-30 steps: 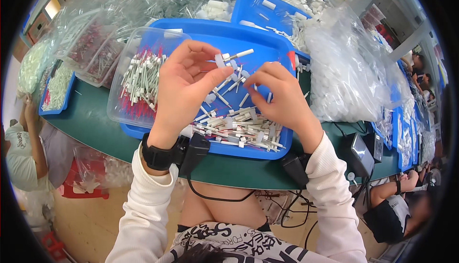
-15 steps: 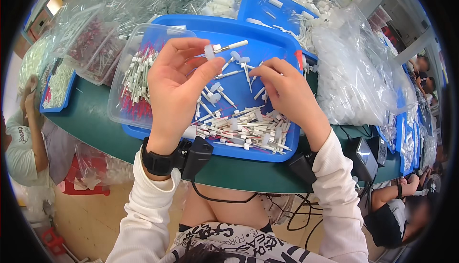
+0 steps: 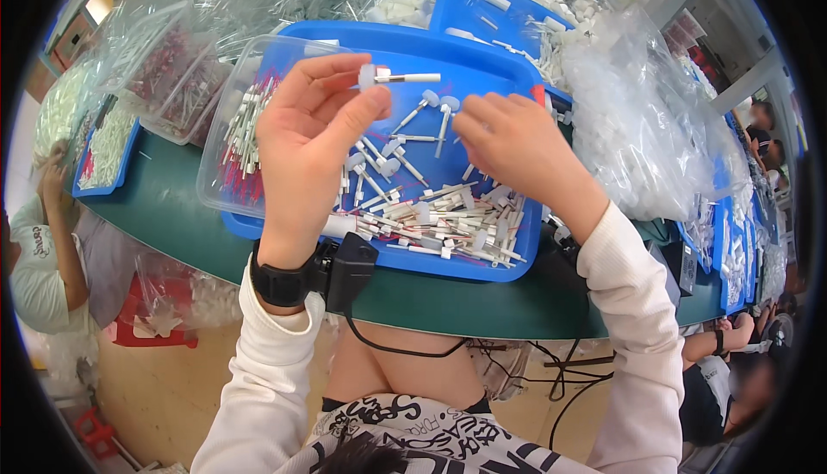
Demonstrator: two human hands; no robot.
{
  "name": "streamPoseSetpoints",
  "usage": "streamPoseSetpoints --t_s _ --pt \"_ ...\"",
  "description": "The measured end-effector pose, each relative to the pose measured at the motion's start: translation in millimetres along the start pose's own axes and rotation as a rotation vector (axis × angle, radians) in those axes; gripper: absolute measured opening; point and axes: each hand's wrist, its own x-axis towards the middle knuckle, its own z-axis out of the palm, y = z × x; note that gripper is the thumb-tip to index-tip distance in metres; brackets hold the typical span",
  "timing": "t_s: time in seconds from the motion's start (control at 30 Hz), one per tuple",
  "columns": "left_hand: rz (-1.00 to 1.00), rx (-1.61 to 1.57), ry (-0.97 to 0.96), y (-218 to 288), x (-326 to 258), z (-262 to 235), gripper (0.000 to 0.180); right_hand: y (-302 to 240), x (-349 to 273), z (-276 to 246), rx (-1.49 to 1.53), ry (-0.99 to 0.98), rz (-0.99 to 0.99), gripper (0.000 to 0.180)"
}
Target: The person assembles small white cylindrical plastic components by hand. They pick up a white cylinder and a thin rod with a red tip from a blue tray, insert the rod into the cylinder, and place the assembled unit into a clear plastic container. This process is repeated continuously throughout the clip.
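My left hand (image 3: pixel 301 134) pinches a slim white rod part (image 3: pixel 415 78) between thumb and fingers; a frosted round cap sits at its near-hand end and the rod points right. To its right my right hand (image 3: pixel 521 142) hovers over the blue tray (image 3: pixel 487 65), fingers curled in. Whatever its fingertips may hold is hidden. Below the hands, a heap of white rod parts (image 3: pixel 431 224) with thin red wires fills the tray's near side. Several capped rods (image 3: pixel 407 164) lie loose in its middle.
A clear plastic tub (image 3: pixel 205 183) of rods with red wires overlaps the tray's left side. Bulging plastic bags (image 3: pixel 629 147) of white pieces stand at right. A second blue tray (image 3: pixel 448 9) is behind. Black cables (image 3: pixel 560 371) hang below the green table (image 3: pixel 413 312). Other people sit on both sides.
My right hand has lifted away from the loose capped rods and moved slightly right, its fingers curling in. The rod part in my left hand has turned nearly level and shifted slightly left.
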Motion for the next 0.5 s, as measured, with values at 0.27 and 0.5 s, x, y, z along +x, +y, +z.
streamPoseSetpoints --t_s 0.27,0.5 --pt "0.122 -0.025 0.053 4 0 -11 0.028 -7 12 -21 0.221 0.204 0.123 0.013" --pt "0.154 0.106 -0.027 9 -5 -6 0.035 -24 7 -36 1.056 0.263 0.64 0.01"
